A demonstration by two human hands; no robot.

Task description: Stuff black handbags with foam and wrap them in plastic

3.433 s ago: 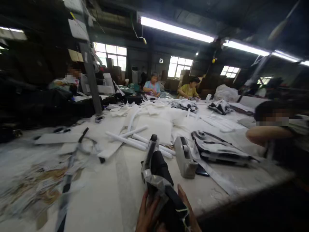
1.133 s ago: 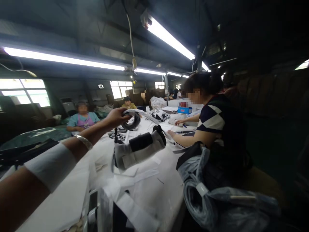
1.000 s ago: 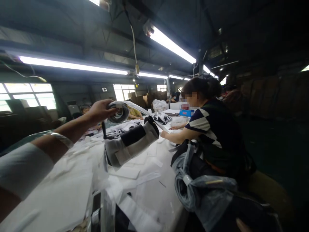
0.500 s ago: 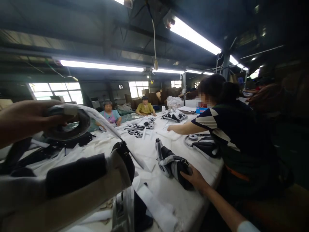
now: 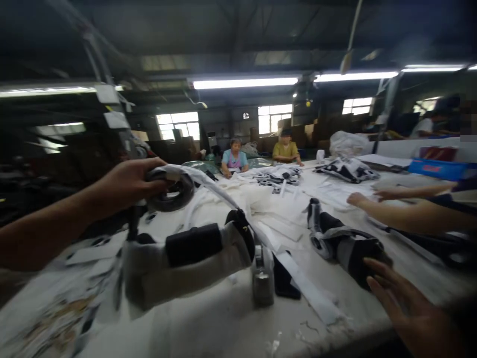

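Observation:
My left hand (image 5: 143, 179) is closed on a dark grey ring-shaped roll (image 5: 173, 194), held up at the left. From the roll a whitish strip (image 5: 212, 184) runs down to a black and white fabric piece (image 5: 194, 246), which hangs or rests below it; its lower edge is blurred. At the lower right, my right hand (image 5: 410, 298) has its fingers apart beside a black and grey rolled fabric bundle (image 5: 350, 248) on the table. The fingertips meet the bundle's near end, though whether they press on it I cannot tell.
A metal tape dispenser-like object (image 5: 263, 278), a black phone-like slab (image 5: 286, 278) and a white strip (image 5: 313, 293) lie on the white table (image 5: 223, 323). A co-worker's arms (image 5: 402, 209) reach in from the right. Two people sit across the table, behind fabric piles (image 5: 276, 176).
My view has swung to the left. My right hand's fingers have loosened from the bundle and spread. My left hand still holds the roll, with the fabric piece below it.

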